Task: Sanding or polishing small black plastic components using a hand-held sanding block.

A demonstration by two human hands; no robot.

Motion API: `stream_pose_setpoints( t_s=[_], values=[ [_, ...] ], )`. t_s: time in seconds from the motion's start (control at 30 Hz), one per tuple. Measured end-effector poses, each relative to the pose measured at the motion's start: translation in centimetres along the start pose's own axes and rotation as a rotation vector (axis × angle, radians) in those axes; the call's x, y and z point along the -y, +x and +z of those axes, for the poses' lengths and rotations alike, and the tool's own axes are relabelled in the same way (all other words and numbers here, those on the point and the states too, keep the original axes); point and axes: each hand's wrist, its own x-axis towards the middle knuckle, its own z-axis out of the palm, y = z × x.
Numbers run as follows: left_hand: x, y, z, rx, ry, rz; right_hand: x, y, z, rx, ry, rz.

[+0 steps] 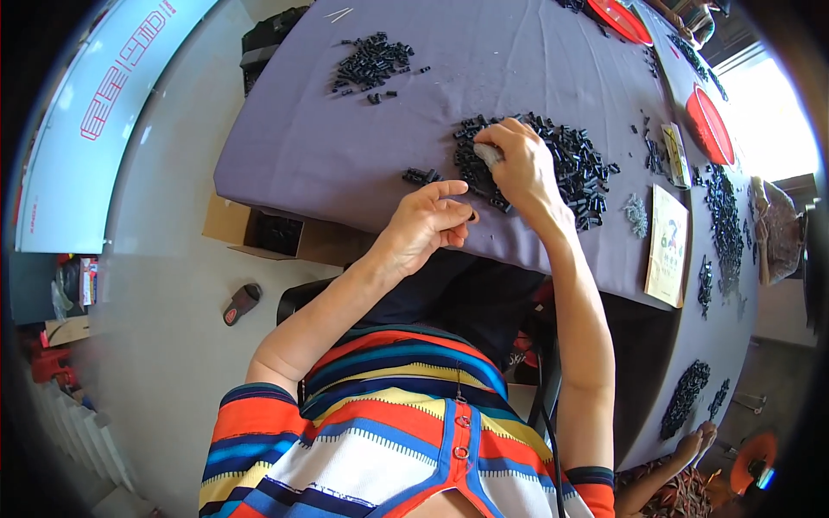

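Note:
A wide heap of small black cylindrical pieces (580, 173) lies on the purple-grey tablecloth (328, 155) in front of me. Over its left part, my right hand (525, 164) is closed on a small whitish, translucent lump (489, 154), whose kind I cannot make out. My left hand (419, 229) is at the table's near edge, left of the heap. Its fingers are curled together, and a dark bit, apparently one small black piece (471, 217), shows at the fingertips. Just beyond that hand sits a small group of the same pieces (422, 176).
Another black pile (373, 62) lies at the far left. To the right are a grey bundle of small bits (636, 214), a booklet (667, 246) and red trays (710, 125). Another person's hands (698, 442) are near a pile at lower right. An open cardboard box (226, 226) stands below the table edge.

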Motion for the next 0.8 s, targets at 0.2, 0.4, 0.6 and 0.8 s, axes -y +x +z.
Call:
stream_pose_setpoints(
  t_s=[0.2, 0.4, 0.6, 0.8],
  values=[
    [0.0, -0.1, -0.9, 0.029, -0.044, 0.018, -1.2, 3.0, 3.4, 0.114, -0.19, -0.099],
    [0.4, -0.1, -1.2, 0.032, -0.092, 0.011, -1.5, 4.4, 4.3, 0.197, -0.409, -0.224],
    [0.6, -0.2, -1.1, 0.02, -0.119, 0.031, -1.0, 4.5, 3.8, 0.144, -0.316, -0.194],
    [0.6, -0.3, -1.0, 0.003, -0.164, 0.06, 0.6, -0.1, -0.2, -0.006, 0.286, 0.221]
  ],
)
